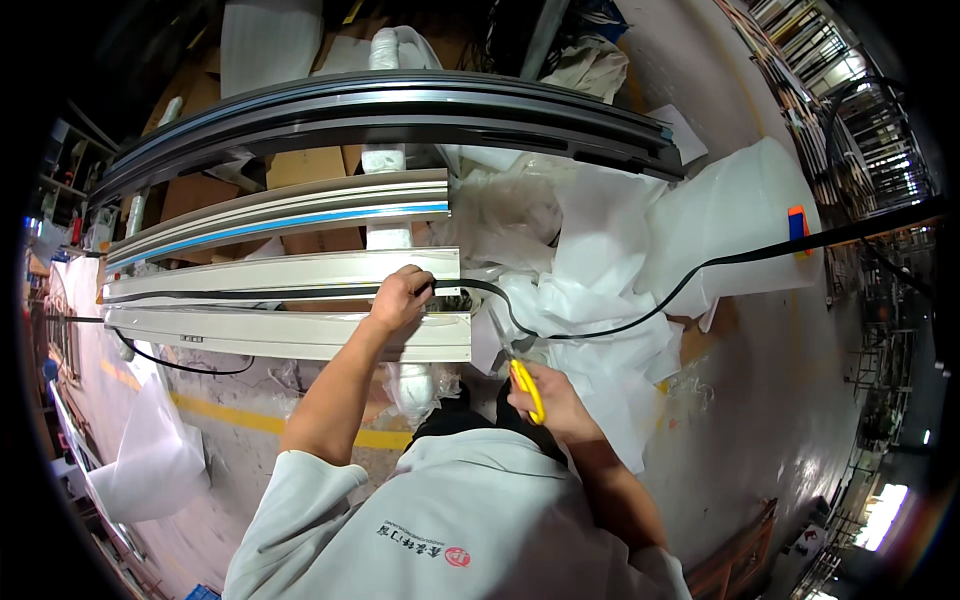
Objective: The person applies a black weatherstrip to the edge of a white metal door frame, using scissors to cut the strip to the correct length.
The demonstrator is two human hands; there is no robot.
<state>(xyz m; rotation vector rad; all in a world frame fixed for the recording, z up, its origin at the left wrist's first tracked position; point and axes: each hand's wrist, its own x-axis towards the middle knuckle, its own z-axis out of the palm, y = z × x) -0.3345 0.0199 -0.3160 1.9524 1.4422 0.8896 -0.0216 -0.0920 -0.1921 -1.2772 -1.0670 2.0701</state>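
Observation:
My left hand [402,298] is closed on a long black rubber strip [600,332], near the right end of a pale metal profile [290,271]. The strip runs left along that profile and, on the right, sags in a loop over white wrapping before rising to the right edge. Lower and to the right, my right hand [553,402] grips scissors [526,388] by their yellow handles. Their blades point up and left, below the strip and apart from it. A second pale profile [290,334] lies nearest to me, beneath my left wrist.
Behind lie a profile with a blue stripe [290,222] and long dark profiles [400,110]. White-wrapped supports [388,158] carry them. White foam sheeting [610,240] and a big foam roll [745,225] fill the right side. A loose white sheet [150,450] is at the left.

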